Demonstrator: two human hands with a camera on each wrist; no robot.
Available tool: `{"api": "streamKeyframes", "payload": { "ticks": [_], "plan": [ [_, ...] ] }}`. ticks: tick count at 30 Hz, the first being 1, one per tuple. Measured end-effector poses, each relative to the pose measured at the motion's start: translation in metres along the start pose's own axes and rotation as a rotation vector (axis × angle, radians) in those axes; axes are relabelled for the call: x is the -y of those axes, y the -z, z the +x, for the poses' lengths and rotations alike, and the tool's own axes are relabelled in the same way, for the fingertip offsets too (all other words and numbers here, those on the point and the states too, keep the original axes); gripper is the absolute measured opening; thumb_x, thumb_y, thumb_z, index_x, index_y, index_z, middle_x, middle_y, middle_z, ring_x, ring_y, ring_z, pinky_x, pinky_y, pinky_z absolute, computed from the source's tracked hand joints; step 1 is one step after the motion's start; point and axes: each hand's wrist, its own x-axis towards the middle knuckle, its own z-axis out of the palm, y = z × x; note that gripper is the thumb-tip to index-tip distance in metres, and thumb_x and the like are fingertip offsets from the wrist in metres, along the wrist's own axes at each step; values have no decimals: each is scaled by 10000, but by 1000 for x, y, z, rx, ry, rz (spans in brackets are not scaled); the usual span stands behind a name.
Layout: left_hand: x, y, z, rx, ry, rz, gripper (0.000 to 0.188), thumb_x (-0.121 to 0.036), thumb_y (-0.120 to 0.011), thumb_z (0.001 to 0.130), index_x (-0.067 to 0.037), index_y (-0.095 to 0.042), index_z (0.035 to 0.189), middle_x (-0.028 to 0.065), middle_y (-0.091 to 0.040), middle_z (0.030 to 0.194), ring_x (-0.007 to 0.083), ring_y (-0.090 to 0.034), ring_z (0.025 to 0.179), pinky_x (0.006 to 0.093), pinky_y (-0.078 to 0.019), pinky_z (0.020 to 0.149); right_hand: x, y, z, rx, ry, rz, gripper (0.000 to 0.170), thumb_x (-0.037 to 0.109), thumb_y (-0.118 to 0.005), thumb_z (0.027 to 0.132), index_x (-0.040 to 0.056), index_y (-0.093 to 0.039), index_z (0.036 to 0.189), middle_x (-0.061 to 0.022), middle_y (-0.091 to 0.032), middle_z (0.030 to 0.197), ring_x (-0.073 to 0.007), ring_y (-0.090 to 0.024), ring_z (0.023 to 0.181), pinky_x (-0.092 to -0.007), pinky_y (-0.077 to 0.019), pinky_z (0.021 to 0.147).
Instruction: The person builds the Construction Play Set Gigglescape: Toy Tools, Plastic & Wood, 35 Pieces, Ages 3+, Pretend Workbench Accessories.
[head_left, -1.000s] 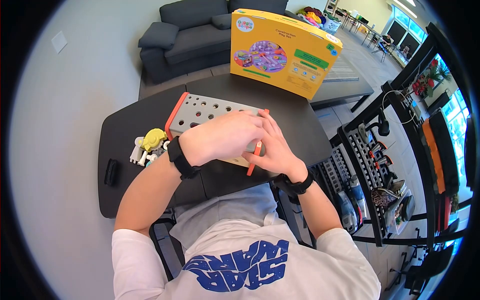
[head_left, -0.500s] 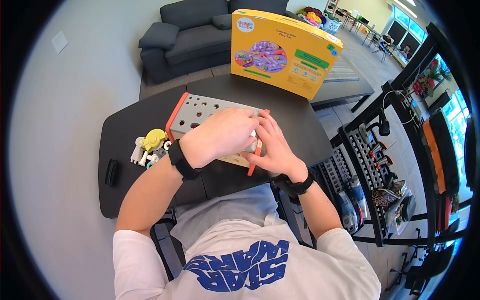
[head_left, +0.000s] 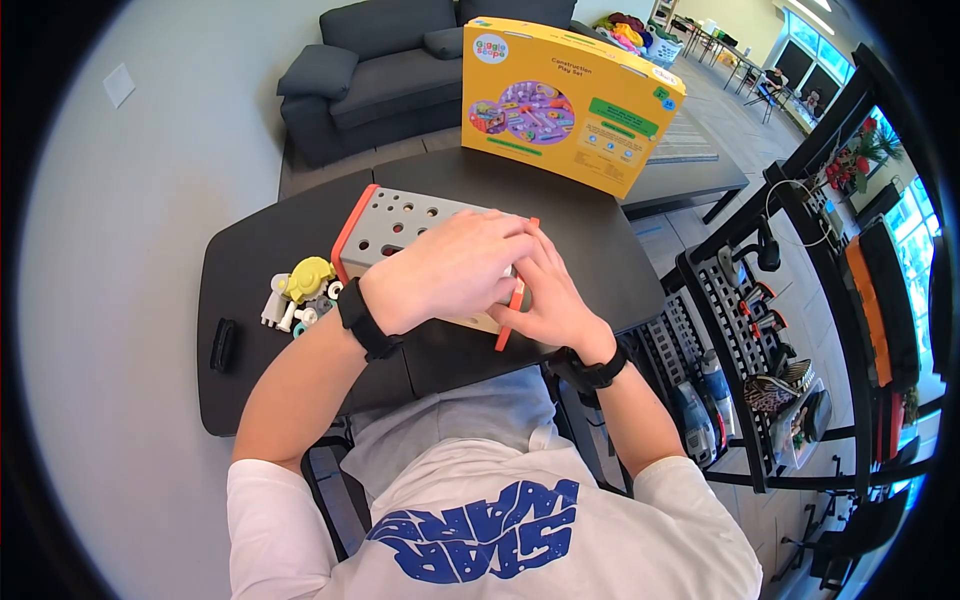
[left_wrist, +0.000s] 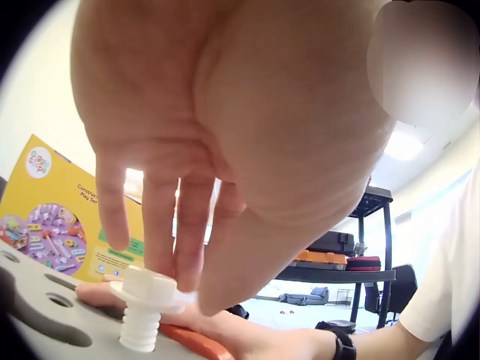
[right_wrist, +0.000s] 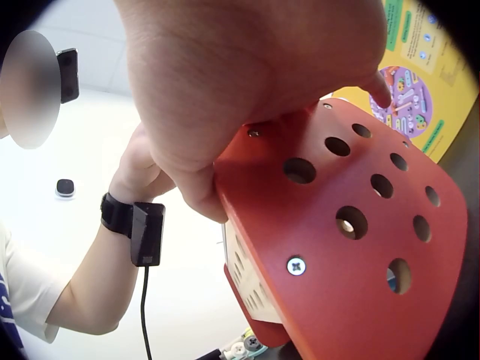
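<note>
A toy workbench with a grey, hole-studded top (head_left: pixel 400 215) and red end panels stands on the black table. In the left wrist view a white plastic bolt (left_wrist: pixel 142 307) stands upright in a hole of the top, its thread partly showing. My left hand (head_left: pixel 445 270) hovers over it, fingers (left_wrist: pixel 159 217) hanging fairly straight behind the bolt head without gripping it. My right hand (head_left: pixel 545 295) holds the workbench by the top of the right red panel (right_wrist: pixel 330 202), thumb on the near edge and fingers toward the far edge.
Yellow and pale toy parts (head_left: pixel 305 285) lie in a pile left of the workbench. A small black object (head_left: pixel 223 345) lies near the table's left edge. Behind the workbench stands a yellow box (head_left: pixel 570 110). A black shelf rack (head_left: pixel 740 330) stands to the right.
The fingers of my left hand, more curled in half a second ago, have loosened and reach further over toward the right hand. My right hand and the workbench stay put.
</note>
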Motion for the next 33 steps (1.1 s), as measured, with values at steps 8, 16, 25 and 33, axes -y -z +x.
{"api": "streamKeyframes", "payload": {
  "ticks": [8,16,25,33],
  "plan": [
    [4,3,-4,211,112,17,154,-39,-694,796,-23,-685,950,132,-682,976,326,-651,985,422,-528,878,3,2,0,15,-23,-12,783,389,-764,784,90,-496,1456,-145,-440,1507,-405,-279,1495,-600,-244,1194],
    [6,9,2,495,83,-172,175,39,-684,767,-35,-650,922,101,-680,965,345,-635,997,426,-516,872,3,2,-1,-4,-11,-1,769,395,-768,779,101,-515,1442,-150,-449,1500,-404,-276,1496,-595,-245,1191],
    [4,5,-2,92,99,107,190,-128,-698,836,-17,-672,987,140,-654,996,340,-646,937,440,-522,855,1,0,-1,4,-19,-5,788,389,-770,781,105,-488,1460,-133,-443,1504,-403,-278,1497,-599,-255,1185],
    [9,6,-6,196,23,-79,115,-26,-685,799,-24,-691,914,130,-661,974,335,-632,991,425,-528,857,3,1,-1,3,-17,12,764,378,-771,782,98,-506,1442,-132,-444,1507,-407,-271,1500,-597,-249,1190]
  ]
}}
